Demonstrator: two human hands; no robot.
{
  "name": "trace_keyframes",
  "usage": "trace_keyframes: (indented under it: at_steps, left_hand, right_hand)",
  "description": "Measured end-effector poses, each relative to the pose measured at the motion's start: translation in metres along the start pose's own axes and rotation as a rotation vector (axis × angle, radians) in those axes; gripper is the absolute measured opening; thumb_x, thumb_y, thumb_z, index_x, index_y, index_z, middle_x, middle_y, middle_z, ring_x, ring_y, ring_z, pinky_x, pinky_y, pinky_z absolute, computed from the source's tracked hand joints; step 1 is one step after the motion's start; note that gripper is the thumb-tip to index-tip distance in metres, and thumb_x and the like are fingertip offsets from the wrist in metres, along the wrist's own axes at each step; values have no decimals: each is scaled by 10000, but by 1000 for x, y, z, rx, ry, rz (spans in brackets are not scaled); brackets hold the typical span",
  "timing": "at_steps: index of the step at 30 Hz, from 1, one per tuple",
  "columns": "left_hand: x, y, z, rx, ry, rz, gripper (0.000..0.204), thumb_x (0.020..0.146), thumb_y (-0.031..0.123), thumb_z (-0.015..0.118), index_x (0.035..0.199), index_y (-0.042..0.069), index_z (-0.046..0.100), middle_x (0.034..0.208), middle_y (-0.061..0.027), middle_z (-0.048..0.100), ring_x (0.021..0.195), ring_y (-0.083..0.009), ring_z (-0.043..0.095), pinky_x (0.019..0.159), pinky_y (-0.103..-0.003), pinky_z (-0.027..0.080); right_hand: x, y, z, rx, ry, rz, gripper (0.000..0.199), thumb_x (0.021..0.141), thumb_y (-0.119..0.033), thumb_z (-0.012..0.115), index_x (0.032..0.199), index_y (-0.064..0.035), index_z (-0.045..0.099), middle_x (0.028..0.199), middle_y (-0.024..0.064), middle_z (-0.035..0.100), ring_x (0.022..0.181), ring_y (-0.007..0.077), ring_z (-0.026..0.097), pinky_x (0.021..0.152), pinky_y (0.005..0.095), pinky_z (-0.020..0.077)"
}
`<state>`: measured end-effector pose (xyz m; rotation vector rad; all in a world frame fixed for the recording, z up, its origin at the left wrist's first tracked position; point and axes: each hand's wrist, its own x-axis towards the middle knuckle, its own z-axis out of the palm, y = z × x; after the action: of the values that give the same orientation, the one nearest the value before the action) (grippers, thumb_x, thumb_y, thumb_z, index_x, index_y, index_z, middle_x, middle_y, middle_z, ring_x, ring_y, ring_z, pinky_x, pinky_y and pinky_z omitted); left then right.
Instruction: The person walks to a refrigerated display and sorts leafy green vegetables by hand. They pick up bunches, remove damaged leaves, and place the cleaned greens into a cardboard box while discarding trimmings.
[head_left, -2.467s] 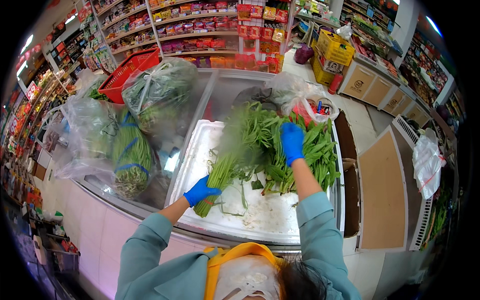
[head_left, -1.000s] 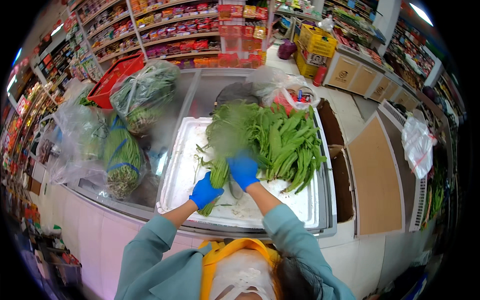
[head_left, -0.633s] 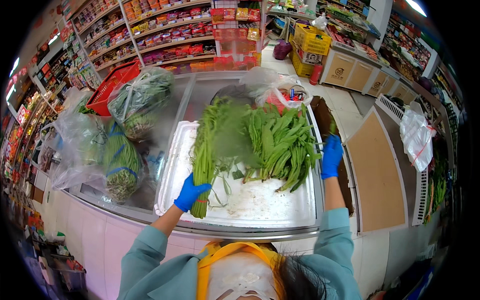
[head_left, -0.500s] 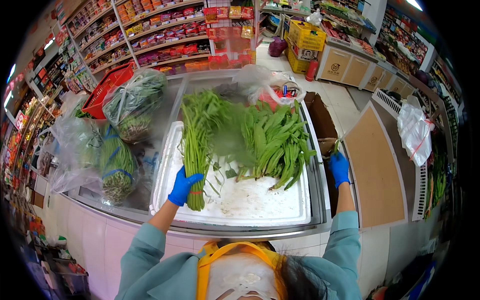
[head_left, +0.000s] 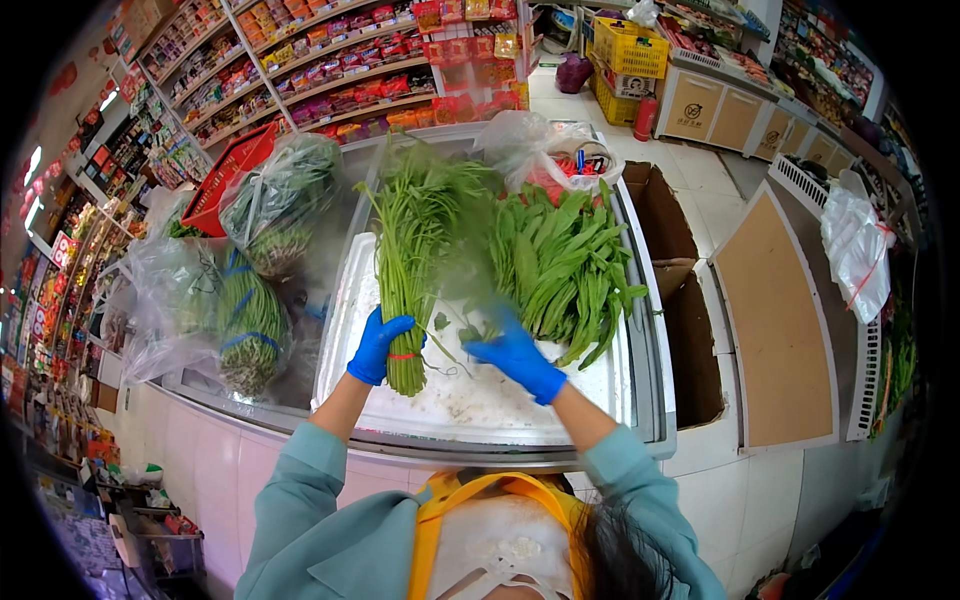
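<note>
In a white foam tray (head_left: 480, 405), a bunch of long-stemmed leafy greens (head_left: 405, 270) lies with a red band around its stem ends. My left hand (head_left: 376, 345), in a blue glove, is closed around those stems just above the band. My right hand (head_left: 520, 358), also gloved in blue, is over the tray's middle, its thumb and fingers apart and somewhat blurred. Loose leaf scraps (head_left: 470, 328) lie near its fingertips. To its right rests a pile of broad-leaved greens (head_left: 570, 260). A smudge blurs the area between the two heaps.
Plastic-bagged vegetables (head_left: 245, 320) and a red basket (head_left: 225, 185) stand on the left. Behind the greens sits a clear bag with red contents (head_left: 570, 170). Open cardboard boxes (head_left: 690, 340) adjoin the counter's right side, beside a brown panel (head_left: 775, 330).
My right hand has come from above the cardboard box at right, where it held a small green piece, to the tray's middle. My left hand still grips the bunch.
</note>
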<state>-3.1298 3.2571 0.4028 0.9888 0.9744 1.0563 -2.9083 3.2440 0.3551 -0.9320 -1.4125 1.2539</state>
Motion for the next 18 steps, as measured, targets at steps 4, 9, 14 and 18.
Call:
trace_keyframes:
  at_steps: [4, 9, 14, 18]
  left_hand:
    - [-1, 0, -1, 15, -9, 19, 403, 740, 106, 617, 1097, -6, 468, 884, -105, 579, 728, -189, 592, 645, -306, 505]
    - [-8, -4, -19, 24, -48, -55, 430, 727, 112, 625, 1112, 7, 465, 867, -105, 578, 708, -192, 592, 624, -313, 506]
    - [-11, -1, -16, -25, -62, -91, 445, 721, 103, 617, 1127, 14, 460, 863, -104, 576, 701, -195, 593, 604, -314, 508]
    - [-12, -9, -42, 66, -78, -16, 461, 716, 104, 617, 1138, 13, 454, 873, -109, 578, 704, -198, 595, 610, -322, 513]
  right_hand:
    - [22, 2, 48, -428, -176, -95, 392, 815, -209, 590, 1144, -24, 483, 769, 121, 603, 672, 170, 595, 558, 284, 467]
    - [49, -2, 13, -273, -190, 93, 183, 801, -223, 528, 860, -76, 621, 787, 148, 606, 729, 325, 578, 644, 408, 441]
    - [60, 4, 25, -872, 155, 11, 199, 834, -224, 497, 880, -62, 603, 780, 168, 607, 706, 337, 567, 592, 397, 429]
    - [77, 21, -9, -426, 355, 2, 265, 819, -235, 541, 1021, -64, 552, 857, 158, 613, 714, 309, 584, 591, 389, 455]
